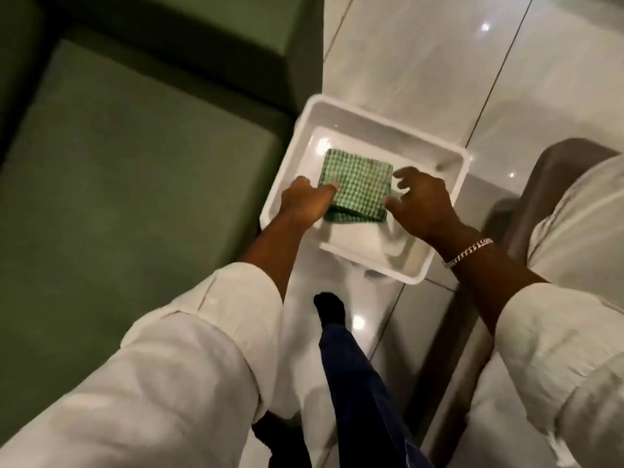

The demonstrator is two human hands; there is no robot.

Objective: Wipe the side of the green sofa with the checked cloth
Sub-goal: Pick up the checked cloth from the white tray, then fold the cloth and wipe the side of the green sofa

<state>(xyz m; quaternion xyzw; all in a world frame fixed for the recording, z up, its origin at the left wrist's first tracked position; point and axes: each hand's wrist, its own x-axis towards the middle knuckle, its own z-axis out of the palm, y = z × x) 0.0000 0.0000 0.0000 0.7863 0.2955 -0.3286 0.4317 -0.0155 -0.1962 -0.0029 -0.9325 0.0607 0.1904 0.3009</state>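
Cloth (358, 189): green-white check, folded square, lying in white tub (449, 153).
Left hand (305, 202): fingers on cloth's left edge; grip unclear.
Right hand (422, 204): fingers spread, hovering beside cloth.
Sofa (135, 163): green, side hidden.

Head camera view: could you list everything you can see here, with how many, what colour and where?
checked cloth: one, green and white, folded, lying in the tub
tub: one, white, on the floor beside the sofa
sofa: one, green, left of the view
floor: glossy pale tiles
bracelet: one, silver, on the right wrist
left hand: touching the cloth's left edge
right hand: open, at the cloth's right edge
leg: dark trousers, dark sock
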